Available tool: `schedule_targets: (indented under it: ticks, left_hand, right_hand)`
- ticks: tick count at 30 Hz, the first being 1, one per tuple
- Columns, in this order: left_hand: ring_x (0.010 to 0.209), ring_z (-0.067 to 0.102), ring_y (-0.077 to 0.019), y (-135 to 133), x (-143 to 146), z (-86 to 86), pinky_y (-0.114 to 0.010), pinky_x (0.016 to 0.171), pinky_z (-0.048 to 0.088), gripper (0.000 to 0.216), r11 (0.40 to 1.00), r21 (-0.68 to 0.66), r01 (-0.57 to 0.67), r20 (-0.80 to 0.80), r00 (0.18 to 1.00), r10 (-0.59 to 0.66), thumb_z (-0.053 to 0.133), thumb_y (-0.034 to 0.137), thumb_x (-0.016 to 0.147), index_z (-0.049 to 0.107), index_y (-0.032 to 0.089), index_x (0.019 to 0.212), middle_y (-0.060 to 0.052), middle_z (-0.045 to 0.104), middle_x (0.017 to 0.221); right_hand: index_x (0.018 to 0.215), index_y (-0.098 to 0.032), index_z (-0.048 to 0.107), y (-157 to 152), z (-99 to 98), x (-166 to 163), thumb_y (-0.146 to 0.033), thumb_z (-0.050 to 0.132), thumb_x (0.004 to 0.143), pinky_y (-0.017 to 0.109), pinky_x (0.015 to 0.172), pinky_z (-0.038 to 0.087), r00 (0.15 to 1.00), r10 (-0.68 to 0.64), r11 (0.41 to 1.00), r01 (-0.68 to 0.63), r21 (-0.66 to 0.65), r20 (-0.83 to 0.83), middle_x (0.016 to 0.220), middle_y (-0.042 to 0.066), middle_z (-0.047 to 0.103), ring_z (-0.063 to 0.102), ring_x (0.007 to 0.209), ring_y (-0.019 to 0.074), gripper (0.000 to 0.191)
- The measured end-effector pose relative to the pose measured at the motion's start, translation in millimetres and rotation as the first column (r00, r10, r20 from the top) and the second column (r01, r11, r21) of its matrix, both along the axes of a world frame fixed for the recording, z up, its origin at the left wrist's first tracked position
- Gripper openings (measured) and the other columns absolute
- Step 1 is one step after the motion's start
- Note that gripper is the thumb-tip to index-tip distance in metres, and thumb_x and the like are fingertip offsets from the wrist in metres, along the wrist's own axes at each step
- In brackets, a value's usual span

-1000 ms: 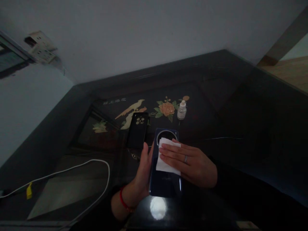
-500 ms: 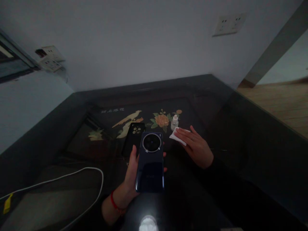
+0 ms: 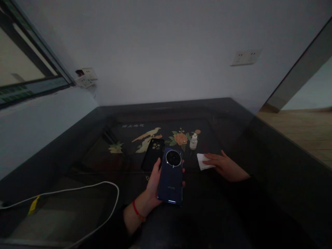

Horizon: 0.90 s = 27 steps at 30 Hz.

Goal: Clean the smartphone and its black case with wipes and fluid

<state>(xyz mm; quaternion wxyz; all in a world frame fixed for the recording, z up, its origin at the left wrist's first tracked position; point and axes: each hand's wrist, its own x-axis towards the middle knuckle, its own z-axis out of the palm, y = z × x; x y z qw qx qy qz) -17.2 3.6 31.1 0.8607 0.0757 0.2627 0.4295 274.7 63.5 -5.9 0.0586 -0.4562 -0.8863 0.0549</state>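
Note:
My left hand [image 3: 153, 185] grips a dark blue smartphone [image 3: 169, 180], its back and large round camera ring facing up. The thumb lies along the left edge and fingertips show at the right. Under the phone's upper left, a black phone case [image 3: 151, 157] rests on the table. My right hand [image 3: 225, 166] has its fingers over a folded white tissue [image 3: 203, 162], with the thumb raised away; whether the fingers pinch it or only press it is hard to see. A small clear dropper bottle [image 3: 193, 141] with a white cap stands upright just beyond the tissue.
The dark glossy table [image 3: 202, 218] carries a bird and flower [image 3: 180, 139] picture. A white cable [image 3: 77, 188] with a yellow tag [image 3: 33, 205] loops at the left. Beyond the table are a wall with sockets [image 3: 246, 57] and a window [image 3: 31, 52].
The view has tilted up. My right hand and the tissue have shifted right, away from the bottle. My left hand still holds the phone, whose back lettering now shows more clearly.

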Motion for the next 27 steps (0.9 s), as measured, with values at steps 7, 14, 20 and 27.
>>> schedule_targets:
  ticks: [7, 14, 20, 27]
  left_hand:
    - [0.084, 0.066, -0.0215, -2, -1, 4.6, -0.045, 0.083, 0.051, 0.055, 1.000, -0.015, -0.020, -0.164, 0.986, 0.018, 0.042, 0.052, 0.092, 0.053, 0.012, 0.129, -0.011, 0.070, 0.099]
    - [0.085, 0.065, -0.0210, -5, -1, 11.8, -0.050, 0.085, 0.051, 0.065, 0.994, 0.111, -0.014, -0.268, 0.962, 0.043, 0.056, 0.050, 0.086, 0.034, 0.032, 0.145, -0.008, 0.065, 0.105]
    - [0.092, 0.060, -0.0197, -3, 3, 15.3, -0.043, 0.078, 0.055, 0.072, 0.972, 0.235, 0.008, -0.368, 0.926, 0.081, 0.064, 0.047, 0.082, 0.028, 0.047, 0.144, -0.004, 0.058, 0.107]
    - [0.107, 0.055, -0.0232, 8, 17, 20.1, -0.040, 0.101, 0.041, 0.075, 0.856, 0.512, 0.069, -0.545, 0.797, 0.262, 0.064, 0.042, 0.083, 0.029, 0.036, 0.148, -0.008, 0.053, 0.130]
  right_hand:
    - [0.123, -0.020, 0.064, -4, -6.5, -4, -0.004, 0.039, 0.082, 0.064, 0.106, 0.034, 0.979, -0.191, 0.981, 0.189, 0.036, 0.076, 0.133, 0.012, 0.058, 0.055, 0.124, 0.0279, 0.051]
    - [0.123, -0.014, 0.063, -24, -18.3, -15, -0.009, 0.036, 0.085, 0.066, 0.098, 0.041, 0.906, -0.421, 0.902, 0.412, 0.125, 0.052, 0.130, 0.019, 0.059, 0.058, 0.119, 0.0361, 0.047]
    - [0.122, -0.006, 0.060, -46, -2.2, -34, -0.038, 0.046, 0.089, 0.071, 0.094, 0.041, 0.879, -0.465, 0.871, 0.476, 0.123, -0.106, 0.134, 0.028, 0.053, 0.051, 0.123, 0.0451, 0.049]
    - [0.144, -0.014, 0.031, -73, 35.4, -114, -0.041, 0.039, 0.097, 0.030, 0.063, 0.059, 0.702, -0.209, 0.967, 0.046, -0.249, -0.681, 0.083, 0.003, 0.073, 0.071, 0.068, 0.0173, 0.055]
